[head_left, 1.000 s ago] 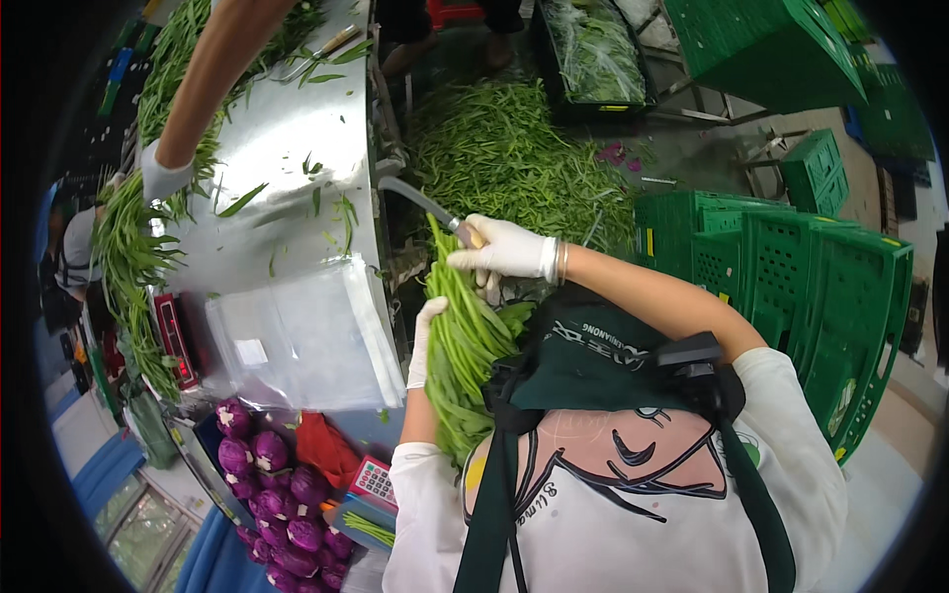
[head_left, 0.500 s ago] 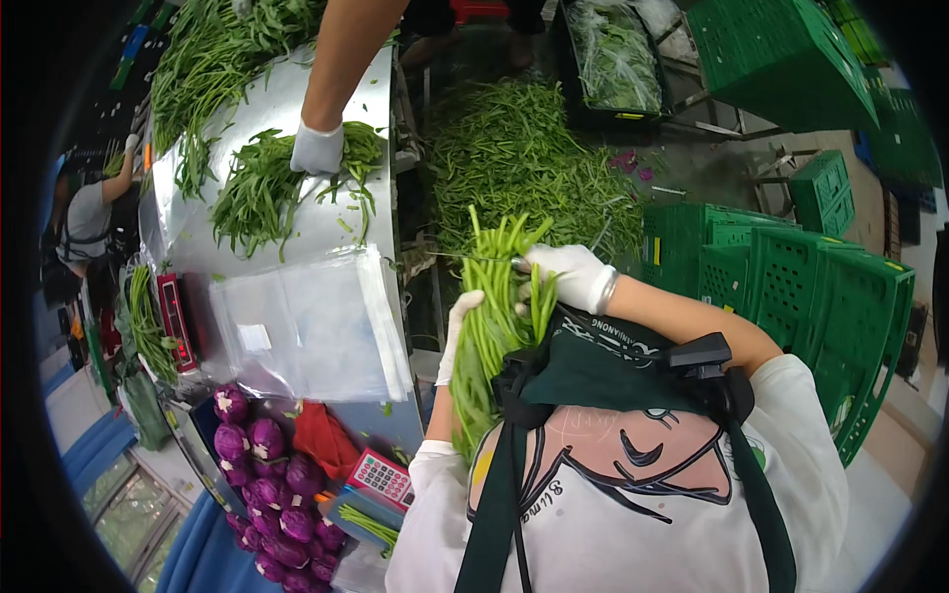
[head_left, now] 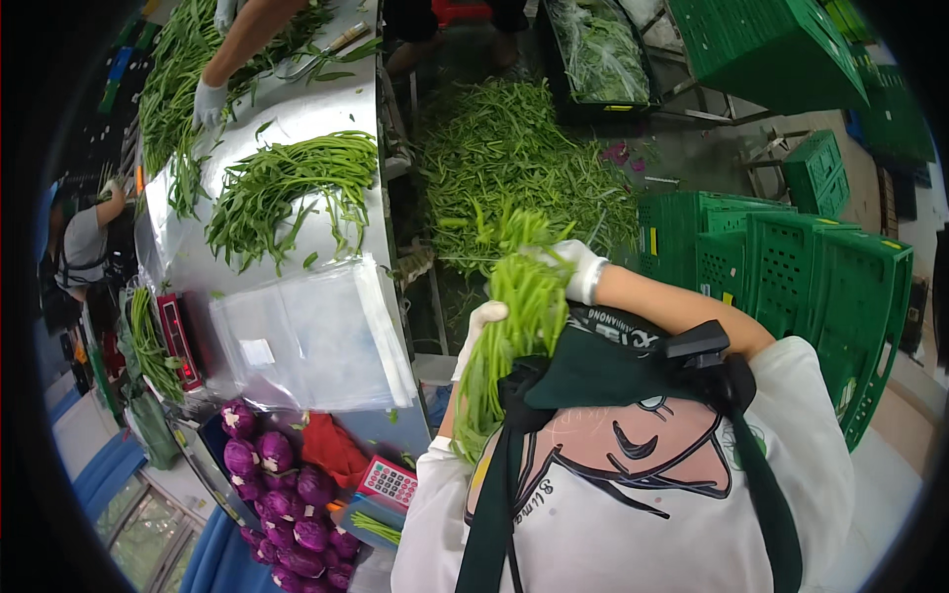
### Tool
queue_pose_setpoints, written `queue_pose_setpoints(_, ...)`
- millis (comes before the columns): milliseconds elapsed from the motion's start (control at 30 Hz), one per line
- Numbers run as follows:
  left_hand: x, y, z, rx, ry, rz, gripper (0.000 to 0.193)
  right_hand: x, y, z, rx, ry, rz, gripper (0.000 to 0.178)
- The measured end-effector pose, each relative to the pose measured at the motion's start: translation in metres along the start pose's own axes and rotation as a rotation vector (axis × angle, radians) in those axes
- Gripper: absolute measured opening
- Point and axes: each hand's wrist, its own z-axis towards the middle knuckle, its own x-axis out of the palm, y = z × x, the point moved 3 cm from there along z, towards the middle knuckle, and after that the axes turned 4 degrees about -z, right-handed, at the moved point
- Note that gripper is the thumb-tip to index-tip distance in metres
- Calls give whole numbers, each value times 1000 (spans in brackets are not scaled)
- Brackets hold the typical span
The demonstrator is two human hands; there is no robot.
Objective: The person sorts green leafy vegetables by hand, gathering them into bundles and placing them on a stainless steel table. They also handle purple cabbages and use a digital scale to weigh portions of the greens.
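A bunch of water spinach (head_left: pixel 529 301), stems up and leaves down, is held upright in front of my chest. My gloved left hand (head_left: pixel 484 324) is closed round its left side. On the right, by the stem tops, my gloved right hand (head_left: pixel 576 269) is closed on a knife whose handle is hidden; its thin blade (head_left: pixel 463 259) shows faintly, pointing left across the stems. Loose stem ends (head_left: pixel 519 227) are blurred just above the blade, apart from the bunch. Below the stems, the leaves reach down to my apron.
A heap of cut greens (head_left: pixel 519 158) covers the floor ahead. On the metal table (head_left: pixel 326 109) lie another bunch (head_left: pixel 297 188) and clear plastic bags (head_left: pixel 306 336). A co-worker's gloved hand (head_left: pixel 210 104) touches the far pile. Purple cabbages (head_left: pixel 282 504) sit near left; green crates (head_left: pixel 811 306) stand right.
The stem tops have come off the bunch at the blade, and my right hand has shifted slightly right. The co-worker's hand has left the table bunch and moved back to the far pile.
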Motion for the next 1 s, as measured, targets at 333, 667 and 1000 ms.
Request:
queue_pose_setpoints(333, 18, -21, -27, 52, 163, -224, 73, -82, -30, -37, 152, -206, 249, 23)
queue_pose_setpoints(667, 50, -26, -54, 178, -139, 364, 72, -30, -52, -36, 163, 139, -152, 15)
queue_pose_setpoints(1000, 72, -22, -61, 189, -220, 704, 51, -127, 70, -28, -116, 23, -38, 20)
